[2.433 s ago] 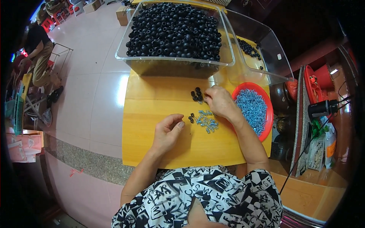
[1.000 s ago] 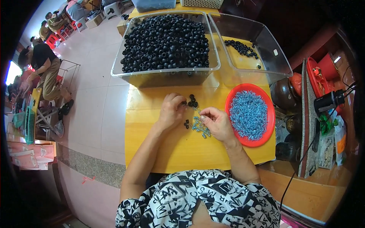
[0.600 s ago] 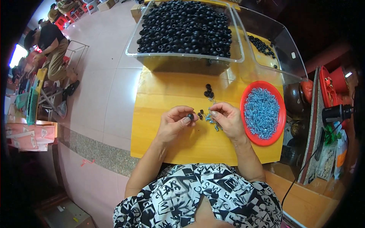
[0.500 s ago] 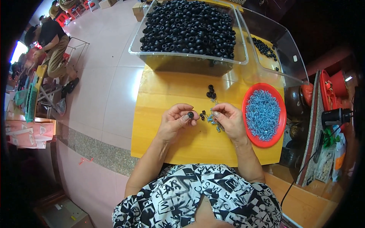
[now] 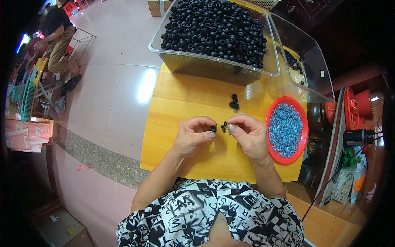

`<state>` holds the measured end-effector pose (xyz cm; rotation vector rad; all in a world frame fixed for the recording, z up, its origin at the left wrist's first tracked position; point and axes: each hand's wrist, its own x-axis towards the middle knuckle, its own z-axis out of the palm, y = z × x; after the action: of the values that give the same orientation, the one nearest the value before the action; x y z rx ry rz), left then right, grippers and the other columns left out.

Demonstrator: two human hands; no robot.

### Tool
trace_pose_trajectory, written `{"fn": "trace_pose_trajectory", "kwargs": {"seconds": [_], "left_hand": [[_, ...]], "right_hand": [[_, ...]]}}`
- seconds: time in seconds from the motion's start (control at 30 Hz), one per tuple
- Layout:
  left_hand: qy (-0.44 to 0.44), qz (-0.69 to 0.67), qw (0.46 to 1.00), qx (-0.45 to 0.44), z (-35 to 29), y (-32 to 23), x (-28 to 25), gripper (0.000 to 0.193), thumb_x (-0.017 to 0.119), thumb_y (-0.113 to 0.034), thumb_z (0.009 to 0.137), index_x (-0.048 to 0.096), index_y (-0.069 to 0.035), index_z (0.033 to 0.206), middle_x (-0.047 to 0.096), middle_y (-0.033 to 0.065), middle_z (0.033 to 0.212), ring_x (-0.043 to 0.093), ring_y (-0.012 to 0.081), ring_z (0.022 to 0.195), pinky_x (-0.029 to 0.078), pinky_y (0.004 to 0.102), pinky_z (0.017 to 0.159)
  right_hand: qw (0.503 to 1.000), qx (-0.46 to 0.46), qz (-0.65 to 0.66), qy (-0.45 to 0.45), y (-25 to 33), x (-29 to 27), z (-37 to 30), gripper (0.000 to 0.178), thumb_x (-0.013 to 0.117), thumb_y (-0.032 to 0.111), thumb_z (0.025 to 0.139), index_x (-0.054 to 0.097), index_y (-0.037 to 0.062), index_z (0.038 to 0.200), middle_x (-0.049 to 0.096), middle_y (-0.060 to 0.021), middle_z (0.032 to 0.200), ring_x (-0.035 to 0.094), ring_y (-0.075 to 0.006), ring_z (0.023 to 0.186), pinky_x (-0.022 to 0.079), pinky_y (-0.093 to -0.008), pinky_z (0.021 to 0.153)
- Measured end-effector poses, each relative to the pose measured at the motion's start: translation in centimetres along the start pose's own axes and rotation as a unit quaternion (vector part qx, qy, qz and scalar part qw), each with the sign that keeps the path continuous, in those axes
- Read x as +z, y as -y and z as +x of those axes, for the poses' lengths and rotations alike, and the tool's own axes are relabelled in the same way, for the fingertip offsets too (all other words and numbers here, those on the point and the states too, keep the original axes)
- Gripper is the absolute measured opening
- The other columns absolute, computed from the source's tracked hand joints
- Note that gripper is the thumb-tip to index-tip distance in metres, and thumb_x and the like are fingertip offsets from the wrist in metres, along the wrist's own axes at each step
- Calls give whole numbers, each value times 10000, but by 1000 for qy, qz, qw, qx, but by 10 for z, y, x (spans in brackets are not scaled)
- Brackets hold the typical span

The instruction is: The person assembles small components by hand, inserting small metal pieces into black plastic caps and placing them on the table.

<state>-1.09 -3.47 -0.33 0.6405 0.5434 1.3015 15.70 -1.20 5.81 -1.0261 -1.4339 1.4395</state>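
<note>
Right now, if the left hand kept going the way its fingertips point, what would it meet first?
The left hand, pinching a small black ring, points toward the right hand. It would probably meet that hand's fingertips first, though depth is hard to judge.

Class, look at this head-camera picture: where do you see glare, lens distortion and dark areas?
Head view: a bright glare patch on the tiled floor; fisheye bending curves the yellow table edges toward the rim; black vignette fills the corners; the hands, left hand and right hand, are sharp and evenly lit at centre.
</note>
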Motion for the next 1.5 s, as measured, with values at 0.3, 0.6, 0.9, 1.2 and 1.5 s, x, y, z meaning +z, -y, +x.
{"fn": "trace_pose_trajectory", "kwargs": {"seconds": [0.3, 0.6, 0.9, 1.2, 1.5], "left_hand": [[-1, 53, 999, -1, 1, 0, 5, 225, 629, -8, 734, 591, 22, 954, 557, 59, 926, 522, 132, 848, 419, 242, 759], [-32, 61, 997, -21, 0, 2, 3, 268, 634, -8, 730, 564, 8, 988, 581, 35, 870, 535, 107, 795, 435, 225, 723], [-29, 52, 998, -14, 1, 3, 5, 189, 637, 14, 714, 587, -3, 895, 571, 34, 862, 530, 106, 791, 432, 226, 711], [-17, 122, 992, 35, 1, 5, 4, 173, 623, 55, 709, 591, 9, 873, 567, 58, 880, 531, 122, 789, 436, 239, 712], [-69, -44, 997, -14, 2, 5, -1, 232, 627, 42, 707, 574, 6, 930, 571, 61, 866, 532, 126, 756, 433, 235, 683]], "right_hand": [[998, 14, 54, -5, -17, 13, 2, 102, 566, 5, 798, 584, -20, 896, 587, -16, 811, 534, -61, 740, 428, -180, 667], [998, 40, 53, -24, -19, 13, 0, 96, 569, 8, 797, 573, -21, 888, 579, -12, 809, 534, -63, 737, 430, -183, 665], [982, -97, -158, -20, -17, 12, 0, 104, 592, -50, 738, 562, -9, 829, 553, -53, 806, 529, -109, 711, 426, -214, 621], [949, -199, -243, -38, -21, 17, -1, 140, 616, -69, 682, 565, -10, 798, 556, -99, 790, 548, -193, 692, 441, -260, 602], [937, -212, -276, -38, -15, -7, 7, 163, 613, -27, 707, 603, -16, 870, 573, -108, 834, 561, -191, 726, 452, -250, 632]]}}
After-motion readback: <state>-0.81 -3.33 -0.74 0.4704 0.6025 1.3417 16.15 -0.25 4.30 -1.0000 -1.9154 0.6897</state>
